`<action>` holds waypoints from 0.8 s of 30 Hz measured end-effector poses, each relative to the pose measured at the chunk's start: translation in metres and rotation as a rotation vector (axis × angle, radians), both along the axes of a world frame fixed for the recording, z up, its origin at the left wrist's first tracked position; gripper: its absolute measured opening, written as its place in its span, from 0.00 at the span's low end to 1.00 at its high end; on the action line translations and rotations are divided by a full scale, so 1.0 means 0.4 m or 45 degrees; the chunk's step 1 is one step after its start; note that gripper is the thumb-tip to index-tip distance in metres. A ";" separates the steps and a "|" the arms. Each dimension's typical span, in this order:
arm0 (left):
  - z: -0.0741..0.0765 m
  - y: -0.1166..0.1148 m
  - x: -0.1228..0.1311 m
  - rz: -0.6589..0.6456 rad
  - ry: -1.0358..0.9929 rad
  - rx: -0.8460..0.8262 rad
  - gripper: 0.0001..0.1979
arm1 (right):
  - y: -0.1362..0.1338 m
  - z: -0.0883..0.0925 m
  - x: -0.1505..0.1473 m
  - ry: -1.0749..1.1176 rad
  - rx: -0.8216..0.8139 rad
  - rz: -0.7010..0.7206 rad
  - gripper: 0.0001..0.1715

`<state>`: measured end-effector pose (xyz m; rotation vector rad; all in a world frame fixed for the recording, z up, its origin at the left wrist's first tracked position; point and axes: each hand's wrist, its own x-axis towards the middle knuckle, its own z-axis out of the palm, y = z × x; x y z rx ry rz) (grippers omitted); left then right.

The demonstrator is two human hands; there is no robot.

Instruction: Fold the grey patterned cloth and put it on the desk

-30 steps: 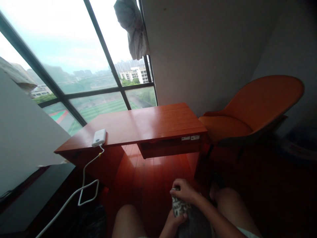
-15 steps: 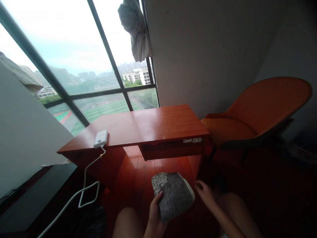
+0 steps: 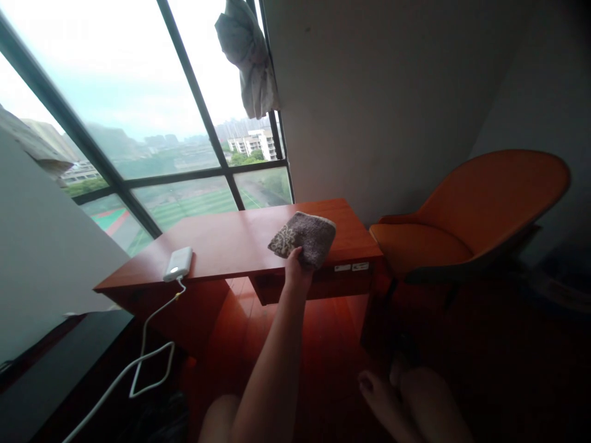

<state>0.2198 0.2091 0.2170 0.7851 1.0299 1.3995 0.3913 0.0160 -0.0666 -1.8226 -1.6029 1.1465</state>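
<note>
My left hand [image 3: 298,271] grips the near edge of a folded grey towel [image 3: 316,237] with a pale floral pattern at its left corner. The thumb lies on top; the other fingers are hidden beneath. That arm reaches forward, so the towel is over the front part of a reddish-brown wooden desk [image 3: 235,243]. Whether it touches the desktop, I cannot tell. Lower down, beside my right knee, my right hand [image 3: 373,391] is in shadow with its fingers curled in, and I see nothing in it.
A white power bank [image 3: 178,263] lies at the desk's front left, its white cable [image 3: 144,338] hanging down. An orange chair [image 3: 489,215] stands right of the desk. Behind is a large window [image 3: 148,141] with a knotted curtain [image 3: 249,58]. A dark surface [image 3: 69,375] is at lower left.
My left hand has carried the towel forward and up, from above my lap to over the desk. My right hand has dropped slightly lower, apart from the towel.
</note>
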 end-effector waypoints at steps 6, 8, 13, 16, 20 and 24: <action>-0.147 -0.122 0.017 -0.158 0.413 -0.087 0.04 | 0.005 -0.018 -0.027 -0.006 -0.063 0.015 0.14; -0.137 -0.128 0.003 -0.143 0.596 0.093 0.06 | 0.003 -0.016 -0.037 0.009 -0.063 0.029 0.14; -0.003 -0.020 -0.075 -0.101 1.865 0.874 0.27 | -0.007 -0.009 -0.042 0.002 -0.054 0.071 0.15; 0.034 0.056 -0.113 -0.342 2.208 1.004 0.35 | -0.009 -0.012 -0.040 -0.027 -0.077 0.102 0.15; 0.000 0.098 -0.116 -0.573 2.228 1.002 0.28 | -0.011 -0.026 -0.048 -0.091 -0.100 0.129 0.16; -0.048 0.096 -0.075 -0.364 2.193 0.920 0.27 | -0.014 -0.048 -0.055 -0.089 -0.114 0.123 0.13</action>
